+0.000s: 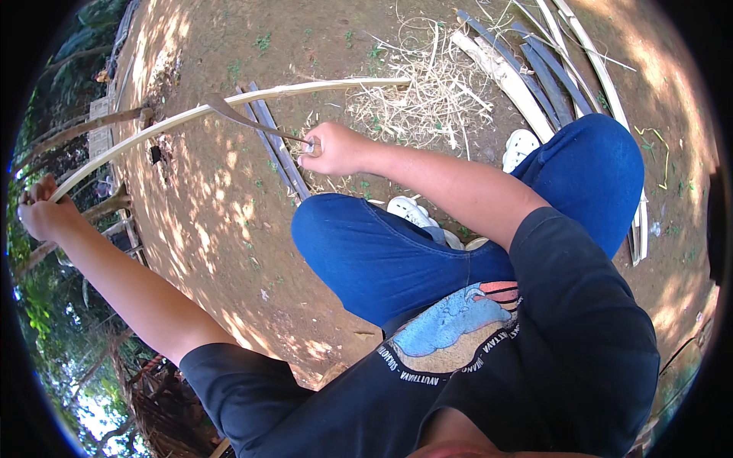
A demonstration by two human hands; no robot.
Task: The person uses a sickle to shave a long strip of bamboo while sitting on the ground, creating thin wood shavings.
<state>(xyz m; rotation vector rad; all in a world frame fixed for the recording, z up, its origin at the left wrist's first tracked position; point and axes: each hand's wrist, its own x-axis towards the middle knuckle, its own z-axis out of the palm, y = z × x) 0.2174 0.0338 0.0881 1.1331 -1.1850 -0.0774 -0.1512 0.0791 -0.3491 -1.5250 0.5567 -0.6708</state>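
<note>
Stretched out to the far left, my left hand (47, 215) is closed round one end of a long pale wooden strip (168, 124). The strip runs across to the right in front of me, and its far end lies over a heap of curly shavings (431, 95). My right hand (334, 149), in front of my knee, is closed on the handle of a knife (248, 122) with a long, thin, curved blade. The blade points left, and its tip end meets the strip near the middle. Most of the handle is hidden inside my fist.
Two dark slats (276, 149) lie on the brown dirt ground (221, 267) by my knee. At the upper right are several dark slats (546, 72) and pale split lengths of wood (508, 80). Rough poles (99, 126) and plants stand along the left. My white shoes (412, 211) rest below my bent legs.
</note>
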